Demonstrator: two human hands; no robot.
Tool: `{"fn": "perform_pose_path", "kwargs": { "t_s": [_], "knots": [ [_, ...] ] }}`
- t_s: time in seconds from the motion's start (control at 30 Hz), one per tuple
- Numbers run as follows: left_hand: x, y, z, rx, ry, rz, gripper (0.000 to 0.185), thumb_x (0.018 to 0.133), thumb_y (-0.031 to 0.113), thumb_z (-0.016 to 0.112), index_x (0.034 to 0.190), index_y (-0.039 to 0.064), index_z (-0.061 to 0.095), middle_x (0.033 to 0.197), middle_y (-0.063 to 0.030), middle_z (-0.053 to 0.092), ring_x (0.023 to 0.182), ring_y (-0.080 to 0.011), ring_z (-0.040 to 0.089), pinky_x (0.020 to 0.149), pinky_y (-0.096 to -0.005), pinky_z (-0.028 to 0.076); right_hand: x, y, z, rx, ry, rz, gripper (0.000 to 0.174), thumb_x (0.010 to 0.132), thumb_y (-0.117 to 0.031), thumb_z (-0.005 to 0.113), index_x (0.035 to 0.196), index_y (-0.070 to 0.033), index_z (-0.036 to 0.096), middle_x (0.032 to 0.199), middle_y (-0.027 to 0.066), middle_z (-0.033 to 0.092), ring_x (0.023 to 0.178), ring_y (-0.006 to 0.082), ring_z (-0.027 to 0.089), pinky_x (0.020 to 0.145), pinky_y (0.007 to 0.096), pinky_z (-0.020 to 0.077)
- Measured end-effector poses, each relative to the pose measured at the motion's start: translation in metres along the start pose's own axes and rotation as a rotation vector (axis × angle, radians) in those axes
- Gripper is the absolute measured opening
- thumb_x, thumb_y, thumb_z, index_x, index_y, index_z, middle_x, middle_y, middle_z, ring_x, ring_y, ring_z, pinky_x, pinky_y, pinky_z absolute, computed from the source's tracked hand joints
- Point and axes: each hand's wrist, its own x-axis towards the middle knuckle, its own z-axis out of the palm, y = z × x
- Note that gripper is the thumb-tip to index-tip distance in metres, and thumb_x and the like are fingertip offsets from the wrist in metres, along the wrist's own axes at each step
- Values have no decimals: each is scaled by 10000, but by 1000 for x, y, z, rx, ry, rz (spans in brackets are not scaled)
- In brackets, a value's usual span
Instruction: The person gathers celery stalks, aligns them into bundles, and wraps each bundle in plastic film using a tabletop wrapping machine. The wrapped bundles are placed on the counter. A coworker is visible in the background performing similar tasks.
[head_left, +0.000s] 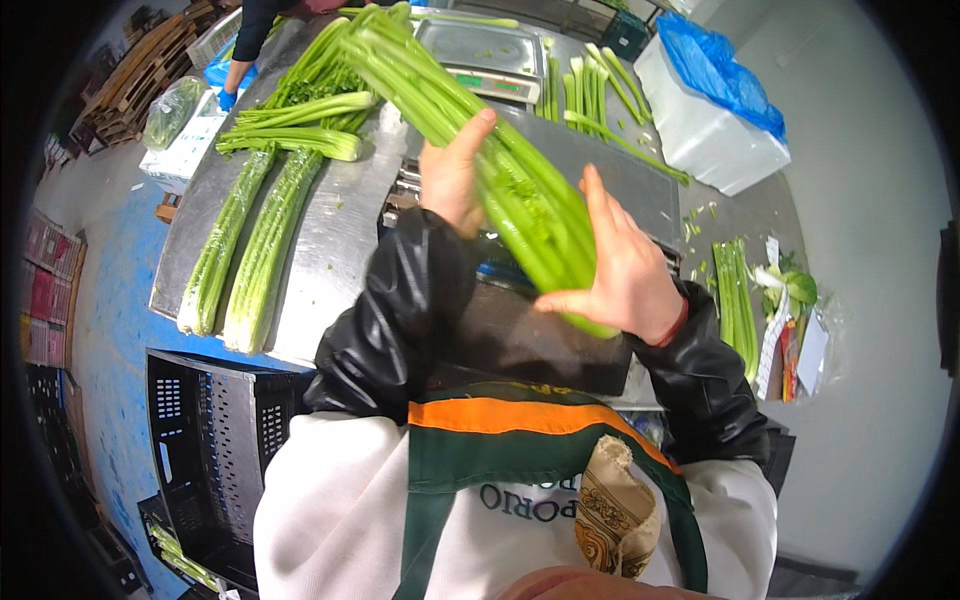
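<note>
A large bunch of green celery (517, 180) is held up diagonally over the work surface. My left hand (457, 176) grips it around its middle, thumb on top. My right hand (626, 262) lies against its lower right end, fingers spread, with the thumb near the stalk ends; it does not close round the bunch. Beneath is a dark machine with a flat grey plate (630, 176), partly hidden by the celery. Two film-wrapped celery bunches (259, 277) lie side by side on the steel table (337, 217) at left, below a pile of loose celery (300, 120).
A digital scale (487, 60) stands behind, with cut celery stalks (589, 90) beside it. A white box with a blue bag (697, 112) is at back right. More celery (733, 300) lies at right. A black crate (217, 450) stands lower left. Another person's gloved hand (226, 99) is at upper left.
</note>
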Motion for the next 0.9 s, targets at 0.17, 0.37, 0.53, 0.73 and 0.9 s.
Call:
{"fn": "perform_pose_path", "kwargs": {
  "t_s": [0.17, 0.37, 0.53, 0.73, 0.9],
  "knots": [
    [37, -68, 2, -197, 208, -18, 296, 840, 134, 694, 1071, 15, 552, 954, -95, 615, 849, -233, 616, 764, -407, 525, 19, 53, 6, -368, -206, 72, 1028, 587, -207, 775, 1439, -12, 232, 1344, 228, 392, 1168, 398, 457, 953, 442, 421],
    [18, -57, 15, -37, 229, -656, 381, 883, 243, 660, 1155, 13, 525, 1047, -114, 594, 912, -209, 576, 831, -349, 481, 55, 157, -2, -114, -443, -60, 994, 575, -140, 739, 1434, -21, 253, 1369, 214, 386, 1233, 377, 420, 1020, 406, 382],
    [-25, -5, 27, 705, -764, -230, 705, 830, 299, 719, 1365, -19, 389, 1355, -169, 470, 1272, -292, 432, 1050, -390, 348, 57, 193, 7, -10, -492, -53, 1012, 562, -172, 776, 1428, -21, 275, 1393, 218, 381, 1269, 370, 400, 1052, 397, 354],
    [88, -18, -14, 2079, -994, 251, 936, 634, 689, 687, 1298, 64, 477, 1104, -190, 592, 1060, -368, 561, 937, -479, 404, 41, 184, 6, -96, -442, -80, 1088, 566, -343, 844, 1444, -54, 269, 1457, 198, 324, 1314, 363, 354, 1063, 461, 308],
    [77, -23, -36, 2052, -976, 576, 882, 656, 640, 702, 1263, 35, 494, 969, -164, 587, 908, -340, 582, 803, -453, 442, -3, 177, -4, -220, -264, 16, 1078, 581, -404, 833, 1440, -57, 280, 1451, 198, 330, 1335, 348, 330, 1079, 472, 280]
  ]
}}
